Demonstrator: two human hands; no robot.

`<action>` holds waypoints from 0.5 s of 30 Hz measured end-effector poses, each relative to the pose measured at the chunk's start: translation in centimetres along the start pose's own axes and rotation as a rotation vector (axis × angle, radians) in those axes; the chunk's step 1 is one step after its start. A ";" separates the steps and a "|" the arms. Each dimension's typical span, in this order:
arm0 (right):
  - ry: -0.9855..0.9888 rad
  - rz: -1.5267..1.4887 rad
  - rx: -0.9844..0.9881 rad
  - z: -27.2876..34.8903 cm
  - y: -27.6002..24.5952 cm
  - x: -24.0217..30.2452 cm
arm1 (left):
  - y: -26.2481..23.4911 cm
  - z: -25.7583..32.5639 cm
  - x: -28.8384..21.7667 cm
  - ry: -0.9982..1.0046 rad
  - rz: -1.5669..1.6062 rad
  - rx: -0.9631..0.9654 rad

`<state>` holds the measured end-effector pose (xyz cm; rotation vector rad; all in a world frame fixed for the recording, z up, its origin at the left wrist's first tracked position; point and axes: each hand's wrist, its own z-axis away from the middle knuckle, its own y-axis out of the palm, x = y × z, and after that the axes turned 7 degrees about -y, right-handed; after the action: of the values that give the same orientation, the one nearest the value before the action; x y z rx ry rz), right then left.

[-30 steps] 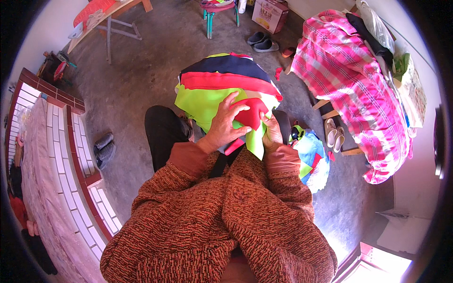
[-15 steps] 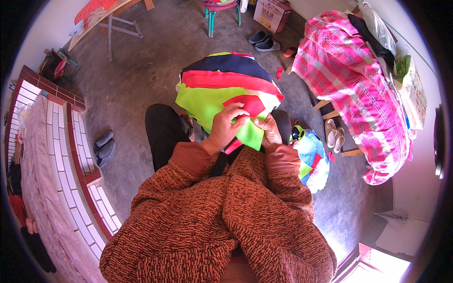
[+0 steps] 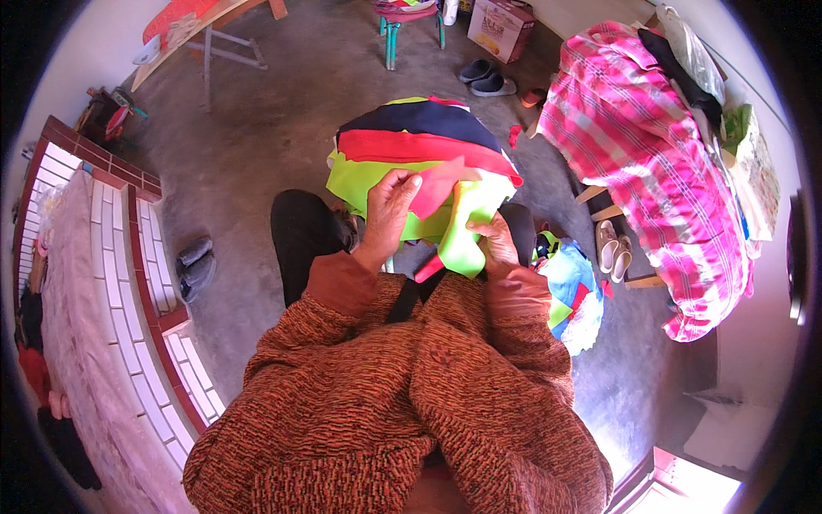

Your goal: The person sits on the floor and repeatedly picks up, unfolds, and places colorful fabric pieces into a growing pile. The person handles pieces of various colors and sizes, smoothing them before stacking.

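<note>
My left hand (image 3: pixel 390 212) pinches a pinkish-red cloth piece (image 3: pixel 437 188) at its edge. A lime-green cloth strip (image 3: pixel 462 242) hangs folded from the fingers of my right hand (image 3: pixel 497 240). Below the strip a narrow red tip of cloth (image 3: pixel 428 269) sticks out. Beyond both hands is a rounded pile of folded cloth, with a navy layer (image 3: pixel 419 122) at the far side, a red band (image 3: pixel 402 146) across it and lime green nearest me. What supports the pile is mostly hidden.
By my right knee sits a blue and white bundle (image 3: pixel 565 278). Pink plaid cloth (image 3: pixel 634 171) covers furniture at right, with pale shoes (image 3: pixel 612 250) beside it. Grey slippers (image 3: pixel 195 267) lie left; dark slippers (image 3: pixel 486 79), a carton (image 3: pixel 499 30) and a green-legged stool (image 3: pixel 391 43) stand beyond.
My hands have moved apart. The left one lifted the red piece up off the pile, separate from the lime-green strip in my right hand. The view shifted slightly.
</note>
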<state>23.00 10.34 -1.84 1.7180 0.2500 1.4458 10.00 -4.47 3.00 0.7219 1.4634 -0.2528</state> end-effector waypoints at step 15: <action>-0.016 -0.101 -0.092 0.2 0.4 0.7 | -4.8 -2.8 -2.4 -0.133 0.386 -0.060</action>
<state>23.25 10.41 -1.01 1.6188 0.2541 1.3493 4.70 -7.19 4.10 0.9036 1.1730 0.0396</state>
